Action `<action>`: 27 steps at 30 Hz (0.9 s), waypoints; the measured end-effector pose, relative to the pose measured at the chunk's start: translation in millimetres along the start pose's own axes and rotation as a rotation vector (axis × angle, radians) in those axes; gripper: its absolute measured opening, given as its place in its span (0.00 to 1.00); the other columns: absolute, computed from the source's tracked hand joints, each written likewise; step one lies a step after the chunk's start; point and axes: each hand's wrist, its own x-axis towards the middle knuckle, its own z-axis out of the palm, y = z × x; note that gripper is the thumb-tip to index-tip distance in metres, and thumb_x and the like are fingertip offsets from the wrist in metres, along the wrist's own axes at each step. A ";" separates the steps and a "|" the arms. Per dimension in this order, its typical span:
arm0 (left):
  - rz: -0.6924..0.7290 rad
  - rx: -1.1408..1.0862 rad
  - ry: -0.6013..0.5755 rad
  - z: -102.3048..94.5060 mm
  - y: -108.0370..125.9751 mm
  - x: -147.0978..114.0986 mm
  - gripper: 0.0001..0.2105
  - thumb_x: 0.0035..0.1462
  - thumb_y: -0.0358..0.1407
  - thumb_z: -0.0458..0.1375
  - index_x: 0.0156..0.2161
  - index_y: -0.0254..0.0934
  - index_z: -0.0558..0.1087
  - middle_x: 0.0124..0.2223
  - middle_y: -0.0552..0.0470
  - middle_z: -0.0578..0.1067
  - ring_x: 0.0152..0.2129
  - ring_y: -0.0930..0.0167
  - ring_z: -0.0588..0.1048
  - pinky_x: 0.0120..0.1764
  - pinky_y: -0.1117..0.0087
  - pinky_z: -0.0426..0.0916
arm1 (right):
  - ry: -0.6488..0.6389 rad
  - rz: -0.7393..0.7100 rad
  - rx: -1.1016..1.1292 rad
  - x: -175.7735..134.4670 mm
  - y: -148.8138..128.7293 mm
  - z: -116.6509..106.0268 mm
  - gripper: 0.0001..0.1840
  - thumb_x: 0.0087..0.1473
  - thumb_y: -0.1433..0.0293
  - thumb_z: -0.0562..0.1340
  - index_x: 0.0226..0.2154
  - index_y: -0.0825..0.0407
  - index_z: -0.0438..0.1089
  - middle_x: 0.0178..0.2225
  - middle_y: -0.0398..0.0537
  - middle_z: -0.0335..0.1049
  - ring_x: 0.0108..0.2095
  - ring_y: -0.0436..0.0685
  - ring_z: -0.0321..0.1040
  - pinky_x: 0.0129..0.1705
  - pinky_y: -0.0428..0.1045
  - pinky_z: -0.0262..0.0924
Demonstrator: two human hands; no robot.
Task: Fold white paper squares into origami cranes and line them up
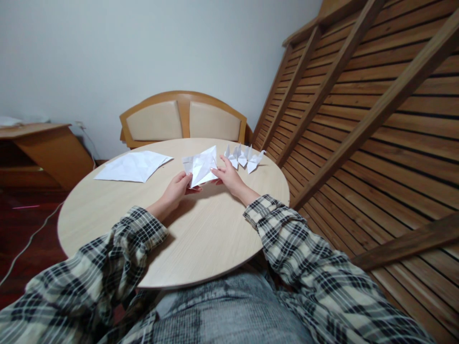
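A partly folded sheet of white paper (201, 166) is held just above the round table, between my two hands. My left hand (178, 188) pinches its lower left corner, thumb on top and fingers underneath. On the right edge, my right hand (229, 177) grips the paper with the thumb in front; some of its fingers are behind and partly hidden. Just beyond that hand stand several folded white paper cranes (253, 160) in a row, close together. To the left lies a stack of white paper (134, 165), flat on the tabletop.
The round pale wooden table (201, 243) is in front of me. Behind it rises a headboard (184, 114) against the wall. A slatted wooden panel (358, 114) leans along the right. A wooden desk (46, 153) stands left, with a white cable (30, 241) on the floor.
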 end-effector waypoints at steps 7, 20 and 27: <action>0.021 -0.043 0.070 -0.7 2.8 0.4 0.06 0.61 0.34 0.54 0.38 0.35 0.72 0.37 0.47 0.75 0.27 0.71 0.74 0.33 0.68 0.76 | -0.150 -0.024 0.010 -7.4 -6.5 3.6 0.38 0.57 0.69 0.65 0.65 0.44 0.48 0.55 0.54 0.68 0.28 0.47 0.69 0.24 0.42 0.66; 0.003 -0.060 0.085 0.6 3.9 -0.4 0.07 0.62 0.33 0.52 0.41 0.34 0.72 0.37 0.45 0.76 0.27 0.71 0.75 0.33 0.69 0.76 | -0.167 -0.120 -0.041 -2.2 2.9 3.2 0.42 0.51 0.72 0.68 0.64 0.42 0.51 0.64 0.53 0.57 0.41 0.51 0.70 0.27 0.41 0.70; 0.005 -0.029 0.077 -1.5 2.4 0.3 0.06 0.62 0.35 0.53 0.39 0.36 0.72 0.37 0.45 0.76 0.27 0.71 0.75 0.33 0.68 0.75 | -0.153 -0.100 -0.058 -4.1 -0.5 4.4 0.41 0.51 0.72 0.68 0.64 0.42 0.53 0.63 0.54 0.59 0.42 0.53 0.70 0.30 0.44 0.72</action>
